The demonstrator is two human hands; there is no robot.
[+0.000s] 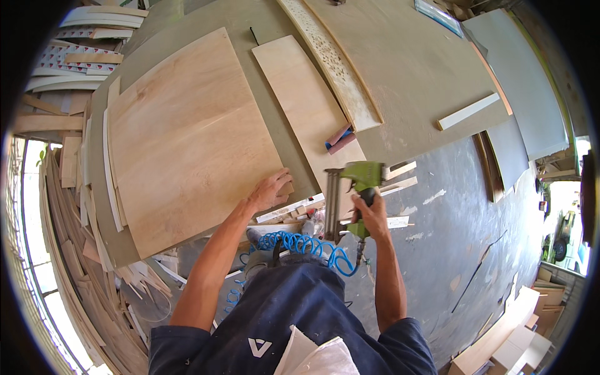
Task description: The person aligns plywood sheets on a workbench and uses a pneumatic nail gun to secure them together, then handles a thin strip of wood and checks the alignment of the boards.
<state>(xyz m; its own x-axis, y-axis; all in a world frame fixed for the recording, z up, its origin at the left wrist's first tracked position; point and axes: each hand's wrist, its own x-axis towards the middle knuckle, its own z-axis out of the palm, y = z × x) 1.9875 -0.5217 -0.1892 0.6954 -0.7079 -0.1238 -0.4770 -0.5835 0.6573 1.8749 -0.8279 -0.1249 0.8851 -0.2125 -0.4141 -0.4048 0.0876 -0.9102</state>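
My right hand [373,215] is wrapped around the grip of a green pneumatic nail gun [364,173], lifted off the bench's near edge. A blue coiled air hose [294,242] runs from its handle across my front. On the left lies a large plywood panel [187,131]. My left hand [272,190] is closed at that panel's near right corner, its fingers curled over the edge; the fingertips are partly hidden. Beside the panel is a narrower plywood strip [300,100], and the nail gun covers its near end. A reddish-brown and blue block [340,138] rests on that strip.
A long shallow tray-like piece with raised edges [331,62] lies across the grey worktable [419,75]. A white strip [469,111] sits at the right. Wood offcuts [69,187] crowd the left side. Grey floor [462,250] and stacked boards [500,331] are at the right.
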